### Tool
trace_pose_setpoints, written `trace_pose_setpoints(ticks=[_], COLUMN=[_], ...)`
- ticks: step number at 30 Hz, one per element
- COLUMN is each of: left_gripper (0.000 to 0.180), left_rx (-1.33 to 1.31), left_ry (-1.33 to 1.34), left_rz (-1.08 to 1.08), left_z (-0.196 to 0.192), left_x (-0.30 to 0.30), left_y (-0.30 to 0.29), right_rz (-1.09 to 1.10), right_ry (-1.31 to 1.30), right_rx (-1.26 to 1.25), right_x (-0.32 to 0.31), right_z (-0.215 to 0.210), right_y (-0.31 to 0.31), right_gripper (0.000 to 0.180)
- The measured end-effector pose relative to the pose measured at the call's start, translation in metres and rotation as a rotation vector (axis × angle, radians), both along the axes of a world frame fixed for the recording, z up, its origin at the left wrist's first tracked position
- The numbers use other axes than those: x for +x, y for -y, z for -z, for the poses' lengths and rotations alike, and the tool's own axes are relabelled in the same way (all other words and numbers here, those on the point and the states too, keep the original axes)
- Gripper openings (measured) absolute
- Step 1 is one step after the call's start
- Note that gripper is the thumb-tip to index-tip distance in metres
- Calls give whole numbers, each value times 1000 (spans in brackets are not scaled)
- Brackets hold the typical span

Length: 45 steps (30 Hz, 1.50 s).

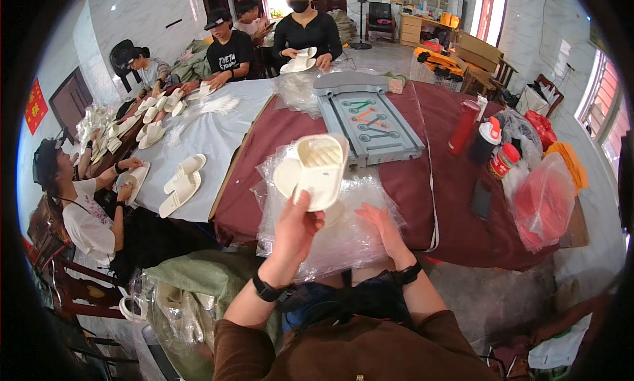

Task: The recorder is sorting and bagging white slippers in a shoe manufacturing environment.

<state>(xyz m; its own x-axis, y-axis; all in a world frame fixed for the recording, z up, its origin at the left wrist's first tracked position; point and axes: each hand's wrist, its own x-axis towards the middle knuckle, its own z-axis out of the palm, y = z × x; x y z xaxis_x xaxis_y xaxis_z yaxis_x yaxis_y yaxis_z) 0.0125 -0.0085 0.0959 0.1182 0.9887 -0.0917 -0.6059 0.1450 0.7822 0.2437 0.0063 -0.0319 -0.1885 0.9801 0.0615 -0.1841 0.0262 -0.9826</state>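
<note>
My left hand (296,226) grips a cream slipper (321,186) by its lower end, thumb on top, and holds it raised over the table. Behind it, a second cream slipper (285,176) shows in part, lying on a pile of clear plastic bags (356,239). My right hand (381,226) is open over the bags' right side, fingers apart and holding nothing. Whether its fingertips touch the plastic, I cannot tell. Just beyond the bags lies a grey plastic board (366,120) with coloured tracks and round recesses.
A red bottle (464,126), a dark bottle (485,140), a red-lidded jar (504,160) and a red plastic bag (545,202) stand right on the maroon cloth (456,212). Slippers (181,186) lie left, where several people work. A green sack (198,268) sits lower left.
</note>
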Motion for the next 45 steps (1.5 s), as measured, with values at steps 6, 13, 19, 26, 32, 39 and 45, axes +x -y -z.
trace_pose_setpoints(ticks=[6,13,19,26,32,39,45], left_gripper=[36,52,55,58,66,69,68], left_rx=[75,864,786,721,802,820,804], left_ry=[-557,-1669,-1746,-1565,-1581,-1589,-1616], left_rz=[217,-231,-141,71,-67,-83,-55], left_z=[80,107,120,119,107,109,108], left_x=[39,22,6,-19,-15,-11,-12], left_y=[-4,3,3,8,16,21,19], right_rz=[36,139,209,320,432,491,564], right_ry=[-156,-138,-9,266,524,1037,1187], right_rx=[20,-42,29,168,321,120,544], right_x=[4,4,3,11,-2,-11,-22], right_z=[-4,-15,0,20,5,-11,-40], right_y=[-12,-4,-3,0,-6,14,-2], right_gripper=[63,47,48,57,63,62,43])
